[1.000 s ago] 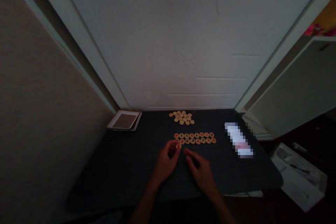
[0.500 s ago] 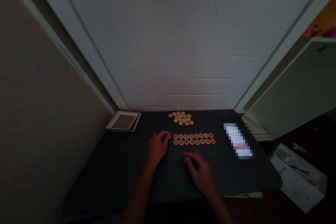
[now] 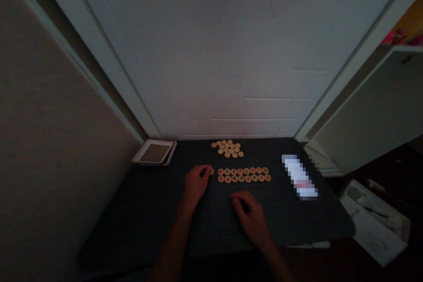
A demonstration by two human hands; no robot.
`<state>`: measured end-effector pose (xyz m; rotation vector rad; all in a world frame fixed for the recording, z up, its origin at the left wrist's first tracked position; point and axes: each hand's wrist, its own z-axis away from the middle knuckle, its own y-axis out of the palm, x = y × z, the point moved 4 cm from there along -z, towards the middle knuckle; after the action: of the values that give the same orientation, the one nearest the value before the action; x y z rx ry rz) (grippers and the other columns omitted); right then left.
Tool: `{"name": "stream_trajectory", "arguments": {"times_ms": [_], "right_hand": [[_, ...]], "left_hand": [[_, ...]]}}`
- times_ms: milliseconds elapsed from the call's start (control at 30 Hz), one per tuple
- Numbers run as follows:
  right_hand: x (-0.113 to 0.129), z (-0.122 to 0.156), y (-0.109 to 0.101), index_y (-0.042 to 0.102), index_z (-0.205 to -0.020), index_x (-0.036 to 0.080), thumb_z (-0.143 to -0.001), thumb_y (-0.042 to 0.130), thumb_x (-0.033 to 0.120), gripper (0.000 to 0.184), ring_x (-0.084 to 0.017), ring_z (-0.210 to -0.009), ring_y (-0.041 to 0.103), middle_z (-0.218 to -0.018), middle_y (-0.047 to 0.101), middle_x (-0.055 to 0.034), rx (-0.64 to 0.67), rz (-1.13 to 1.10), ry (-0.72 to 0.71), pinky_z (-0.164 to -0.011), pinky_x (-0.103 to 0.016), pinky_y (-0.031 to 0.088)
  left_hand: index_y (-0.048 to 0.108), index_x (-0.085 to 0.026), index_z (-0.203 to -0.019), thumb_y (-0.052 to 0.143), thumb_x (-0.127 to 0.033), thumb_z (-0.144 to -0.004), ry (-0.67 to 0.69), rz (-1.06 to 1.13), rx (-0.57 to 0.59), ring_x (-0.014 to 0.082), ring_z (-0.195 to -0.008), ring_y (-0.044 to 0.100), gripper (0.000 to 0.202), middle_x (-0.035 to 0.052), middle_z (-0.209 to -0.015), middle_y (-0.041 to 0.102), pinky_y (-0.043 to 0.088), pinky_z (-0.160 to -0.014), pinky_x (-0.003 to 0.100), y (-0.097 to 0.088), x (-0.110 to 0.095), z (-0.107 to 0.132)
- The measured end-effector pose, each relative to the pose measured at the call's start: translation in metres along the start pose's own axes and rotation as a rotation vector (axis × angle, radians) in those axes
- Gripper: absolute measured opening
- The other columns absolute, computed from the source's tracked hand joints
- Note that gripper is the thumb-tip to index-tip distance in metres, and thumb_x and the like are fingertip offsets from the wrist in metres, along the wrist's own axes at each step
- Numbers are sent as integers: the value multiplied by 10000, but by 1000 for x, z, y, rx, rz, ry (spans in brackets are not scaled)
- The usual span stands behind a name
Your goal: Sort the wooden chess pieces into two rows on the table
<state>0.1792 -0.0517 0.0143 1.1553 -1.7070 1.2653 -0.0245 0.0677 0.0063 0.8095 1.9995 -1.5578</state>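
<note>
Two rows of round wooden game pieces with red markings [image 3: 243, 175] lie on a dark table [image 3: 148, 211]. My left hand [image 3: 195, 183] rests at the left end of the rows, fingers curled round one piece [image 3: 211, 171] that it sets down there. My right hand [image 3: 251, 213] lies on the table in front of the rows, fingers loosely curled, touching no piece. A loose cluster of plain-faced wooden pieces [image 3: 228, 148] sits farther back near the wall.
A shallow white box lid [image 3: 154, 153] sits at the table's back left corner. A blurred white packet [image 3: 300, 176] lies at the right. White door panels rise behind the table; a white case [image 3: 376, 220] lies on the floor at the right.
My left hand carried a red-marked piece from the front of the rows leftward to the left end of the back row. My right hand drew back slightly.
</note>
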Motion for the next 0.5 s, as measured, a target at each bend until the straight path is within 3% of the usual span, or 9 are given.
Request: {"name": "stream_trajectory", "arguments": {"times_ms": [233, 500], "right_hand": [[-1, 0, 0, 733, -1051, 235, -976, 545, 302, 214, -204, -901, 688, -963, 727, -58, 1, 3, -2, -829, -321, 538], [-1, 0, 1, 737, -1048, 238, -979, 544, 321, 222, -205, -892, 689, -965, 729, -61, 1, 6, -8, -810, -315, 543]], "left_hand": [[696, -225, -1149, 586, -381, -909, 54, 52, 124, 219, -922, 719, 307, 66, -1087, 747, 571, -873, 364, 1, 1, 6], [684, -232, -1132, 602, -304, -895, 89, 85, 130, 211, -933, 711, 261, 60, -1098, 737, 572, -869, 363, 7, 0, 8]]}}
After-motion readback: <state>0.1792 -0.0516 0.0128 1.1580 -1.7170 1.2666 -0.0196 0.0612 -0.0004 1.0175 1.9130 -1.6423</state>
